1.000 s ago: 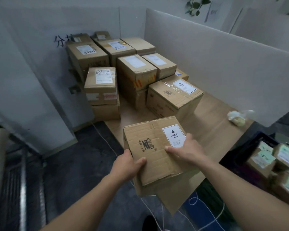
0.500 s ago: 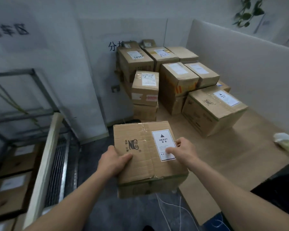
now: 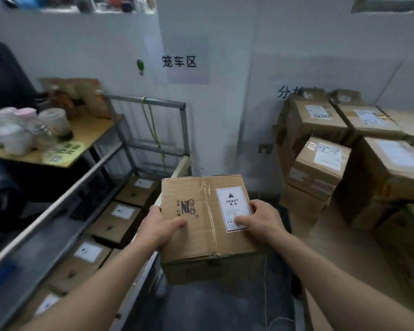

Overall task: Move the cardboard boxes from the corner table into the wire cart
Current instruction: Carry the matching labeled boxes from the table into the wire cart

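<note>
Box (image 3: 201, 218) carried in the air, clear of the corner table (image 3: 325, 223), just beside the wire cart (image 3: 151, 102). Left hand (image 3: 158, 229) grips its left edge, thumb across the top. Right hand (image 3: 261, 218) grips the right edge, fingers curled onto the HEAVY label (image 3: 233, 209). More boxes (image 3: 122, 212) already line the cart floor, and a stack (image 3: 320, 168) waits on the table.

Advice: keep it level and close to the body, lift it over the cart's side, set it down in a free gap, then let go.
</note>
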Available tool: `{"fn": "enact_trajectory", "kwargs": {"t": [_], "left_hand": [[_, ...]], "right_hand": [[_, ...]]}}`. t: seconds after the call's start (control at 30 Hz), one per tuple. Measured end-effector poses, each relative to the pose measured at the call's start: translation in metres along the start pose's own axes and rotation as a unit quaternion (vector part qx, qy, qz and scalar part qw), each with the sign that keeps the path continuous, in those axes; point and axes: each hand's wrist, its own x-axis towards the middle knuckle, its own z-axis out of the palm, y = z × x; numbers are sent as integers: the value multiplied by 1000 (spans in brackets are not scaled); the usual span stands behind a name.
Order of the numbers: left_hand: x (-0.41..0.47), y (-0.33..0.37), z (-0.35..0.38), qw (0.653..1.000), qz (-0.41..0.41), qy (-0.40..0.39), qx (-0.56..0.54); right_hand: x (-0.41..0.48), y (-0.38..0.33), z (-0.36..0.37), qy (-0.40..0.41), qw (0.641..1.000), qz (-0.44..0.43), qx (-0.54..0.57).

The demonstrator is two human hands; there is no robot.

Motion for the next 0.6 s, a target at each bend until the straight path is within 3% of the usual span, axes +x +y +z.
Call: {"fn": "enact_trajectory", "kwargs": {"t": [0.3,0.6], "left_hand": [[5,-31,-48,995,-48,74,-57],[80,-57,-81,986,-83,80,-122]], "right_hand": [[44,-74,34,-69,993,-88,-30],[115,-149,83,-89,986,-107,-88]]}}
